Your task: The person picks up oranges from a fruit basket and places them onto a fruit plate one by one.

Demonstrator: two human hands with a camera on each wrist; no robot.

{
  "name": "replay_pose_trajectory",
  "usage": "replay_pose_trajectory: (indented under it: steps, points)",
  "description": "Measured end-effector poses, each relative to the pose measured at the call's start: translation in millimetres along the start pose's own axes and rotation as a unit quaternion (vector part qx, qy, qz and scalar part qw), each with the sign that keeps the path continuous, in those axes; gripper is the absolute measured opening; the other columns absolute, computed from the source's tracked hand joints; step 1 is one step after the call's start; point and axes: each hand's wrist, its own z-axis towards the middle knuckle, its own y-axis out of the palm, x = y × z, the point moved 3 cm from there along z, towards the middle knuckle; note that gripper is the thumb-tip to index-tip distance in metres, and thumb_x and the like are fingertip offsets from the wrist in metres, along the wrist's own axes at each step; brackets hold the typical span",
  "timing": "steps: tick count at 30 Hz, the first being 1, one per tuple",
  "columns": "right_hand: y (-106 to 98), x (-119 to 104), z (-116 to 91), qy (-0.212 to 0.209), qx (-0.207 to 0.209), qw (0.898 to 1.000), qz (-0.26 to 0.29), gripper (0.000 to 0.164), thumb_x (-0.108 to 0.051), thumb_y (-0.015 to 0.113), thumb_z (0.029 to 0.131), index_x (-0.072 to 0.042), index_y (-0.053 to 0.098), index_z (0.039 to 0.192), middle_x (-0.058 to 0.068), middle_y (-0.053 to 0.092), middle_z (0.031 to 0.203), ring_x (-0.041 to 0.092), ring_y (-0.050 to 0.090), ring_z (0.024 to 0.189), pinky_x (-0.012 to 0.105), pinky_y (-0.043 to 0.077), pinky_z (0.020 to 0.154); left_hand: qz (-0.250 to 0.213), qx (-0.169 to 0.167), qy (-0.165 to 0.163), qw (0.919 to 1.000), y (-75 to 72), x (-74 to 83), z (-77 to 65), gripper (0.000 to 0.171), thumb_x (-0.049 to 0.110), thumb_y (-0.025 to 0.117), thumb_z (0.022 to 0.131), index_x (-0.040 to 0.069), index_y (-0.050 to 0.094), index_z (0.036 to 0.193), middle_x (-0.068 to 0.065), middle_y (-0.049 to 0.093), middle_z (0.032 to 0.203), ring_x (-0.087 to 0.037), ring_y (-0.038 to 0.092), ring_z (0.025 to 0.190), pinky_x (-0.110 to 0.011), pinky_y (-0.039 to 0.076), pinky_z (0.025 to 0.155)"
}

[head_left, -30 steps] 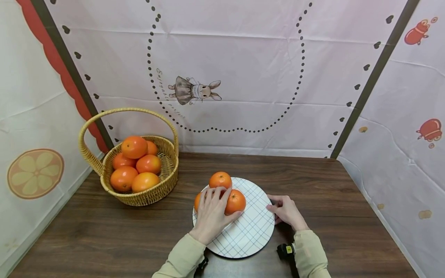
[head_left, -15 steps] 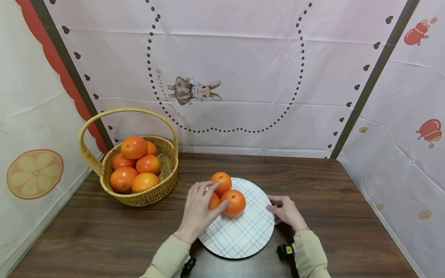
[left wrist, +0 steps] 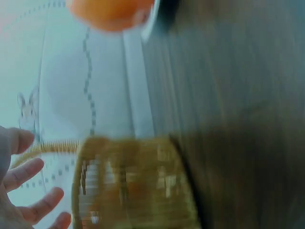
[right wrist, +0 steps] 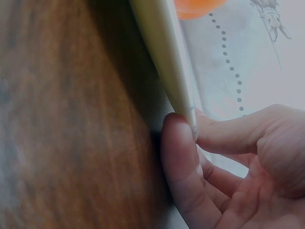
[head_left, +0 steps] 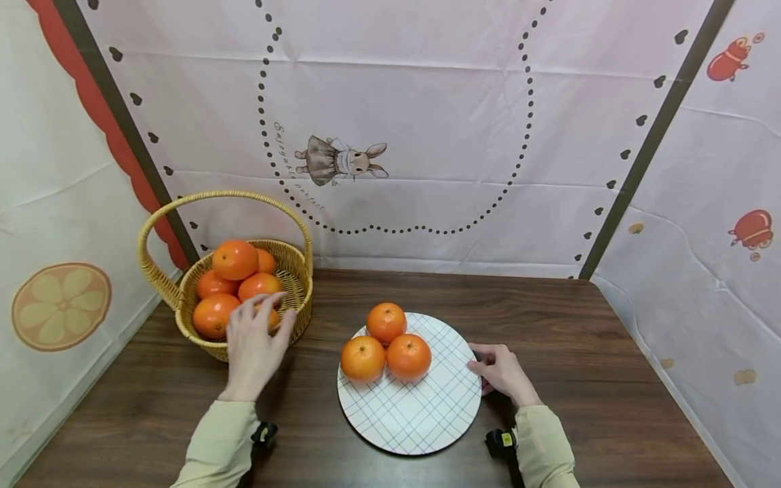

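Note:
My left hand (head_left: 255, 349) is over the front right rim of the wicker basket (head_left: 299, 315), fingers spread and holding nothing. In the left wrist view its fingers (left wrist: 35, 210) stand apart beside the blurred basket (left wrist: 138, 186). Several oranges lie in the basket, one orange (head_left: 235, 259) on top; the hand partly covers the nearest one. My right hand (head_left: 503, 371) pinches the right rim of a round white plate (head_left: 421, 420) with a blue grid, thumb above and fingers below. Three oranges sit together on the plate: one at the back (head_left: 386, 322), one front left (head_left: 363, 359), one front right (head_left: 409, 357).
All of this stands on a dark wooden table (head_left: 586, 352). A printed white cloth (head_left: 427, 135) hangs behind it, and more cloth closes off both sides. The basket's tall handle (head_left: 226, 194) arches over the fruit.
My left hand has let go of the orange at the plate's left and moved left to the basket. That orange now rests beside the other two. My right hand stays at the plate's rim.

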Motion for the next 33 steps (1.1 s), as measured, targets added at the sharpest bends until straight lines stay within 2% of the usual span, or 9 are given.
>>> replay_pose_trajectory:
  steps: [3, 9, 15, 20, 24, 28, 31, 33]
  points:
    - [0, 0, 0, 0.001, 0.001, 1.0, -0.001, 0.044, -0.004, 0.065, 0.095, -0.001, 0.06, 0.138, 0.011, 0.062, 0.074, 0.017, 0.062, 0.057, 0.034, 0.058, 0.054, 0.032, 0.009, -0.017, 0.9993, -10.1, -12.9, 7.8, 0.038, 0.026, 0.065, 0.096, 0.008, 0.063, 0.129, -0.027, 0.052, 0.13, -0.052, 0.042, 0.121, -0.064, 0.031, 0.098]
    - [0, 0, 0, 0.001, -0.001, 1.0, 0.001, 0.044, -0.004, 0.065, 0.095, -0.001, 0.06, 0.138, 0.011, 0.062, 0.075, 0.017, 0.062, 0.058, 0.034, 0.058, 0.054, 0.078, -0.052, -0.075, 0.9928, -15.8, -35.1, 15.9, 0.046, 0.029, 0.063, 0.095, 0.009, 0.056, 0.136, -0.03, 0.043, 0.135, -0.056, 0.038, 0.122, -0.069, 0.037, 0.089]
    - [0, 0, -1, 0.001, -0.001, 1.0, 0.001, 0.044, -0.004, 0.065, 0.095, -0.001, 0.06, 0.138, 0.012, 0.063, 0.075, 0.017, 0.062, 0.057, 0.034, 0.058, 0.054, 0.103, -0.103, -0.082, 0.986, -15.6, -41.2, 20.6, 0.055, 0.036, 0.062, 0.096, 0.011, 0.05, 0.143, -0.033, 0.042, 0.132, -0.057, 0.041, 0.116, -0.069, 0.045, 0.07]
    - [0, 0, -1, 0.002, -0.001, 1.0, -0.001, 0.044, -0.004, 0.065, 0.095, -0.002, 0.06, 0.138, 0.012, 0.063, 0.075, 0.017, 0.062, 0.057, 0.034, 0.058, 0.054, 0.106, -0.145, -0.09, 0.9796, -16.5, -42.1, 26.2, 0.059, 0.038, 0.061, 0.096, 0.008, 0.047, 0.145, -0.037, 0.043, 0.13, -0.059, 0.04, 0.116, -0.074, 0.046, 0.071]
    - [-1, 0, -1, 0.002, 0.001, 1.0, -0.004, 0.044, -0.005, 0.065, 0.095, -0.002, 0.06, 0.138, 0.012, 0.063, 0.075, 0.017, 0.063, 0.057, 0.034, 0.058, 0.054, 0.099, -0.167, -0.082, 0.9776, -16.8, -43.0, 30.1, 0.06, 0.038, 0.064, 0.095, 0.0, 0.05, 0.139, -0.04, 0.046, 0.126, -0.063, 0.039, 0.116, -0.077, 0.044, 0.078]
    - [-1, -1, 0, -0.002, 0.001, 1.0, -0.006, 0.044, -0.006, 0.066, 0.095, -0.003, 0.06, 0.138, 0.012, 0.063, 0.076, 0.017, 0.063, 0.058, 0.035, 0.058, 0.054, 0.096, -0.168, -0.048, 0.9799, -16.5, -43.7, 34.2, 0.057, 0.036, 0.07, 0.092, -0.007, 0.057, 0.125, -0.042, 0.053, 0.116, -0.062, 0.045, 0.111, -0.071, 0.038, 0.091]
    - [0, -1, 0, -0.004, 0.001, 1.0, -0.006, 0.044, -0.006, 0.066, 0.095, -0.002, 0.06, 0.138, 0.013, 0.063, 0.076, 0.017, 0.063, 0.058, 0.035, 0.058, 0.054, 0.095, -0.165, -0.023, 0.9815, -15.7, -44.7, 38.3, 0.055, 0.037, 0.074, 0.089, -0.009, 0.061, 0.117, -0.041, 0.06, 0.109, -0.058, 0.055, 0.104, -0.067, 0.041, 0.092]
    - [0, -1, 0, -0.004, 0.001, 1.0, -0.005, 0.044, -0.006, 0.066, 0.095, -0.002, 0.06, 0.138, 0.013, 0.063, 0.076, 0.017, 0.063, 0.057, 0.035, 0.058, 0.054, 0.088, -0.17, -0.015, 0.9814, -15.0, -46.5, 41.8, 0.054, 0.038, 0.076, 0.088, -0.007, 0.062, 0.115, -0.04, 0.063, 0.106, -0.055, 0.06, 0.099, -0.067, 0.045, 0.087]
